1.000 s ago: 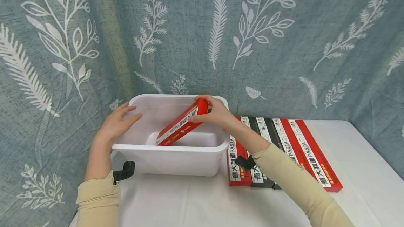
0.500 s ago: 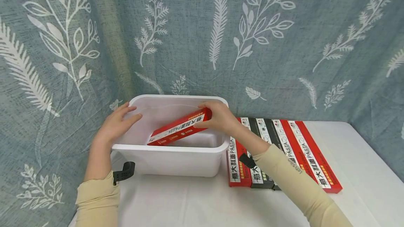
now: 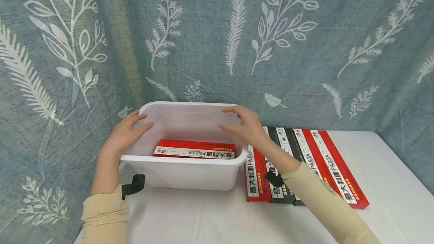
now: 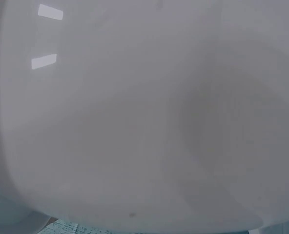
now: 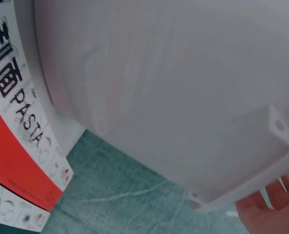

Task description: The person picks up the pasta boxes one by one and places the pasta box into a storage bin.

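Note:
A red pasta box (image 3: 196, 148) with a white label band lies flat inside the white plastic bin (image 3: 183, 174), its lower edge hidden behind the front wall. My right hand (image 3: 245, 125) is over the bin's right rim, thumb and fingers spread apart and holding nothing. In the right wrist view, the fingers (image 5: 276, 200) show at the bin's edge. My left hand (image 3: 127, 133) rests at the left rim, fingers loosely extended. The bin's outer wall (image 4: 134, 122) fills the left wrist view, which hides that hand.
Right of the bin, several red and black pasta boxes (image 3: 333, 168) lie side by side on the white table (image 3: 203, 217), partly under my right forearm. A blue-green leaf-patterned curtain (image 3: 203, 48) hangs close behind the bin.
The red pasta box, tilted in my right hand before, went down and now lies flat in the bin. My right hand let go and moved slightly up and right. My left hand stayed put.

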`<state>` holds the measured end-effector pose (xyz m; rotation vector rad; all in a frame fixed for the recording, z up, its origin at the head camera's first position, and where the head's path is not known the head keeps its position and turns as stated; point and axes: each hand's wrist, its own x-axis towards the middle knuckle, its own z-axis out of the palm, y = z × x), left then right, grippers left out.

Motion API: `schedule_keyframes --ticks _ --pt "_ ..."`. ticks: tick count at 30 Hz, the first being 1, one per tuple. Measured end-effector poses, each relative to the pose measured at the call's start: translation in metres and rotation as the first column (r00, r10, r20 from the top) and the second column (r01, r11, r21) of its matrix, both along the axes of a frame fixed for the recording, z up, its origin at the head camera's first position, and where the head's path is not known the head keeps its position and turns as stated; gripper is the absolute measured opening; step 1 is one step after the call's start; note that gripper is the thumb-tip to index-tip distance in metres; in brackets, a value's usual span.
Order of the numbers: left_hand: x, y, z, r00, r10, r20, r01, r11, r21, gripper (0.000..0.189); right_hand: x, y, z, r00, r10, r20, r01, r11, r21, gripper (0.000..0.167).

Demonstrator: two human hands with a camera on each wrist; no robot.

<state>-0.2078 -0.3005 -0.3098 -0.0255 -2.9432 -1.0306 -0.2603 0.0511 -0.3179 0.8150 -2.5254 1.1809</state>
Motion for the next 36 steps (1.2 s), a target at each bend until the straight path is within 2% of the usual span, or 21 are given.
schedule_keyframes --ticks 6,15,21,28,36 --pt "-0.002 0.0 -0.001 1.0 0.001 0.007 -0.001 1.0 -0.005 0.072 0.009 0.026 -0.004 0.998 -0.027 0.057 0.034 0.99 -0.14 0.046" --pt "-0.001 0.0 -0.001 1.0 0.006 0.014 -0.006 1.0 -0.003 0.071 0.025 0.068 -0.014 0.989 -0.026 0.143 0.064 0.961 -0.267 0.053" --pt "-0.002 0.0 -0.001 1.0 -0.002 0.012 0.002 1.0 -0.007 0.071 0.037 0.095 -0.027 0.98 -0.081 0.18 0.127 0.957 -0.261 0.06" --pt "-0.002 0.001 0.0 1.0 -0.005 0.017 0.005 1.0 0.004 0.071 0.056 0.128 -0.041 0.957 -0.16 0.242 0.212 0.954 -0.21 0.069" --pt "-0.002 0.0 -0.001 1.0 -0.006 0.007 0.006 1.0 0.011 0.07 0.065 0.156 -0.056 0.941 -0.219 0.259 0.264 0.952 -0.156 0.075"
